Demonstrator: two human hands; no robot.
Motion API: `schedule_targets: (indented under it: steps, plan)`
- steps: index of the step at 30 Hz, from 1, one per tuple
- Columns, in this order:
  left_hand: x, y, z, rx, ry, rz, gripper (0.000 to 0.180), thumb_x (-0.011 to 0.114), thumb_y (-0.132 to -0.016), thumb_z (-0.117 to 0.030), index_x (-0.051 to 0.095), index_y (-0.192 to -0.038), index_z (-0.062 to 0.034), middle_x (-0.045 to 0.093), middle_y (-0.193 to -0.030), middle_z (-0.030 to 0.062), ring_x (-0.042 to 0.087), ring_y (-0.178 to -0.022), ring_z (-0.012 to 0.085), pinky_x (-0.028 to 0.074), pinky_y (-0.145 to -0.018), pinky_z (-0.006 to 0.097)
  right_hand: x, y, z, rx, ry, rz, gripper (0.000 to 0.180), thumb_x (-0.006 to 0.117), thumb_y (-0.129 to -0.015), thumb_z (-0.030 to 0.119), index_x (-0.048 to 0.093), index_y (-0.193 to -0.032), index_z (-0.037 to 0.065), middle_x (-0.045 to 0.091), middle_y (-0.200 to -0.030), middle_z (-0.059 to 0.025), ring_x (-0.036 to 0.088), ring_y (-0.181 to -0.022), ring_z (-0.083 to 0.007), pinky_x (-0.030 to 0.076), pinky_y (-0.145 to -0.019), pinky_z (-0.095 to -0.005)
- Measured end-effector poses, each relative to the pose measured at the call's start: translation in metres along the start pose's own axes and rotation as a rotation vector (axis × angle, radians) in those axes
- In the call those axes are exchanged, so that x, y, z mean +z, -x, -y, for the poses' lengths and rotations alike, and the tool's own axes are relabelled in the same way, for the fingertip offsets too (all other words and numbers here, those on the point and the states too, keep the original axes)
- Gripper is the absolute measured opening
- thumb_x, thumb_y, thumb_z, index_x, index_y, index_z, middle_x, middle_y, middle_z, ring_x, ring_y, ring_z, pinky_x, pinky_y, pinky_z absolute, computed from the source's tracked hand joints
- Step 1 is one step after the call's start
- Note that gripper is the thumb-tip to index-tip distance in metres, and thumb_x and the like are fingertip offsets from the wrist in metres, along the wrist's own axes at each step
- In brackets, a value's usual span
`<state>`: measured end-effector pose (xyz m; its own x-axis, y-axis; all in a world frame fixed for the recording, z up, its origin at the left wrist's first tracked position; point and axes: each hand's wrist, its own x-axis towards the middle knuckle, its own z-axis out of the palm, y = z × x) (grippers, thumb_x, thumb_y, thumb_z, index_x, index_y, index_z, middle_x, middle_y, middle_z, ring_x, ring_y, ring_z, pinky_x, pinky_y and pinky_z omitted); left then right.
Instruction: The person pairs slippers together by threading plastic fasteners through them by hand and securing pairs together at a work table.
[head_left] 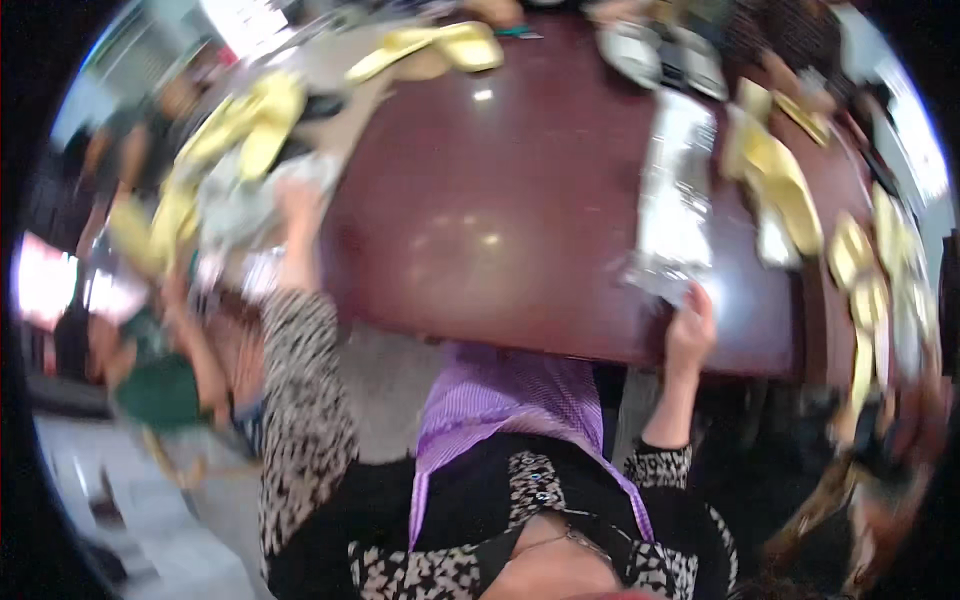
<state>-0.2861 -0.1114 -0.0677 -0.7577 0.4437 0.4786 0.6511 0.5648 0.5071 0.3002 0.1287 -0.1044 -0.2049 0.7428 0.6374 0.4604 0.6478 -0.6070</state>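
Observation:
My right hand (pixel 692 325) is closed at the near right edge of the table, its fingers pinching the lower end of a long, shiny clear plastic bag (pixel 678 190). The bag lies lengthwise on the tabletop and looks flat. Stretched out to the left, my left hand (pixel 300 200) is at a crumpled greyish-white cloth or wrap (pixel 232 205). Motion blurs its fingers, so whether they grip the wrap cannot be made out. Yellow shoe-shaped pieces (pixel 272 120) lie just beyond that wrap.
A dark red glossy table (pixel 480 210) spreads before me. More yellow shoe-shaped pieces (pixel 470 46) lie at its far side, and others (pixel 785 195) are right of the bag. White shoe-like pieces (pixel 632 55) sit at the far right. Several people are around the table, one in green (pixel 160 385).

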Motion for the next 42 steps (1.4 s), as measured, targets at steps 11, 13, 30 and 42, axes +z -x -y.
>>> schedule_targets:
  steps: [11, 13, 30, 42]
  plan:
    - [-0.034, -0.019, 0.101, -0.670, 0.656, -0.078, 0.056, 0.058, -0.081, -0.015, 0.038, -0.131, -0.0008, 0.053, -0.081, 0.0067, 0.052, -0.064, 0.0156, 0.046, -0.056, 0.028, 0.001, -0.018, 0.016, -0.017, -0.051, -0.176, 0.016, 0.058, -0.082, -0.004, 0.063, -0.095, 0.003, 0.066, -0.099, -0.0093, 0.060, -0.094, -0.0263, 0.046, -0.084, -0.0345]
    - [-0.033, -0.022, 0.063, -0.584, 0.699, -0.066, 0.056, 0.059, -0.082, -0.015, 0.038, -0.131, 0.0003, 0.053, -0.083, 0.0068, 0.053, -0.065, 0.0154, 0.047, -0.056, 0.028, -0.001, -0.020, 0.015, -0.022, -0.036, -0.204, 0.016, 0.058, -0.081, -0.005, 0.063, -0.094, 0.004, 0.066, -0.099, -0.0079, 0.059, -0.095, -0.0255, 0.045, -0.085, -0.0338]
    - [0.014, 0.104, -0.242, 0.158, 0.785, 0.414, 0.039, 0.061, -0.086, -0.011, 0.054, -0.122, 0.0041, 0.060, -0.111, 0.0109, 0.058, -0.082, 0.0117, 0.047, -0.076, 0.023, -0.002, -0.026, 0.083, -0.077, -0.116, -0.092, 0.025, 0.054, -0.080, -0.013, 0.062, -0.099, 0.001, 0.065, -0.104, -0.0116, 0.060, -0.096, -0.0247, 0.048, -0.086, -0.0325]
    - [0.052, 0.098, -0.212, 0.205, 0.412, 0.302, 0.061, 0.068, -0.078, -0.023, 0.044, -0.129, -0.0004, 0.047, -0.126, 0.0203, 0.058, -0.102, 0.0305, 0.049, -0.084, 0.038, 0.082, -0.056, 0.148, -0.176, -0.327, 0.448, 0.026, 0.058, -0.083, 0.003, 0.061, -0.108, 0.002, 0.061, -0.113, -0.0142, 0.062, -0.094, -0.0250, 0.049, -0.083, -0.0317]
